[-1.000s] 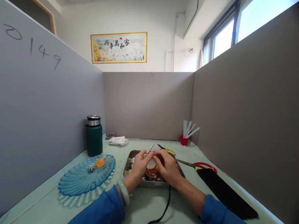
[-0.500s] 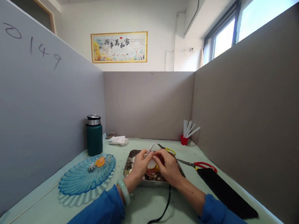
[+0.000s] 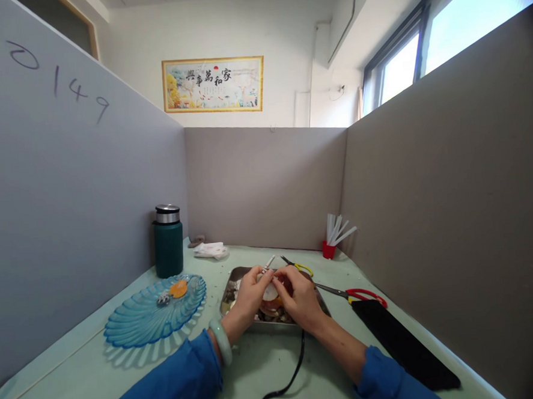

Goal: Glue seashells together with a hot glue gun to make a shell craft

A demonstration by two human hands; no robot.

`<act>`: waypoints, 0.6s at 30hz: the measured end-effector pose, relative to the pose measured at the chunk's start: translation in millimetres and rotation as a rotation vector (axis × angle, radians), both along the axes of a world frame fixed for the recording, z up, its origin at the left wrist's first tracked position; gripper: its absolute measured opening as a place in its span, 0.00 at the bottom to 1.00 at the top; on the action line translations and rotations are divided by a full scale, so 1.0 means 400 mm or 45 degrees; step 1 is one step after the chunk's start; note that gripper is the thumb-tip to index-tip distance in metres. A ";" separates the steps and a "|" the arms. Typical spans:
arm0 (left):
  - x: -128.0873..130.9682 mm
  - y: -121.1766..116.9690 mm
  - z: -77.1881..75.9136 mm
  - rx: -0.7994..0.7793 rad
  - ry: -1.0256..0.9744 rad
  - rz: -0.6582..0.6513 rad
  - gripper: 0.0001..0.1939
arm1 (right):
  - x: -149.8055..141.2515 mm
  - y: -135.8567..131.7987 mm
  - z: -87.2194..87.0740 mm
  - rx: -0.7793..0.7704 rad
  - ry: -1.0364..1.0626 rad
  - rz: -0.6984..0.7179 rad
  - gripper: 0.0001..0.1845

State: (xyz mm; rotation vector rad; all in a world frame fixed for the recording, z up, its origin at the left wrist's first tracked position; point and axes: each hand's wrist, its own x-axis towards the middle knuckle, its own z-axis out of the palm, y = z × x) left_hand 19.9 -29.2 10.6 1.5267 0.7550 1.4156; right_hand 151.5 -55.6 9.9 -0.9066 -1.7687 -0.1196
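My left hand (image 3: 249, 297) and my right hand (image 3: 301, 298) meet over a metal tray (image 3: 233, 280) of small shells and bits. Both are closed around a small white and orange shell-like piece (image 3: 270, 292) held between them. A thin white stick with red marks (image 3: 267, 263) pokes up from my left fingers. A black cable (image 3: 284, 382) runs from under my right hand toward me.
A blue shell-shaped glass plate (image 3: 143, 321) with an orange piece (image 3: 178, 288) lies at the left. A dark green flask (image 3: 168, 241) stands behind it. Red-handled scissors (image 3: 358, 294), yellow-handled pliers (image 3: 297, 265), a black pad (image 3: 399, 345) and a red cup of white sticks (image 3: 332, 237) sit at the right.
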 end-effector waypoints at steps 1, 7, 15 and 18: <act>0.000 0.001 -0.001 -0.006 -0.001 -0.010 0.16 | 0.000 0.000 0.000 -0.004 0.002 -0.004 0.07; 0.001 0.006 -0.004 0.009 -0.002 -0.043 0.15 | -0.001 -0.003 0.004 -0.018 0.009 -0.019 0.08; 0.003 -0.004 0.003 -0.042 -0.039 -0.061 0.15 | 0.002 0.004 -0.005 0.009 0.021 -0.044 0.08; 0.002 -0.005 0.005 -0.009 -0.020 -0.046 0.16 | 0.003 -0.009 0.018 0.034 0.044 -0.048 0.08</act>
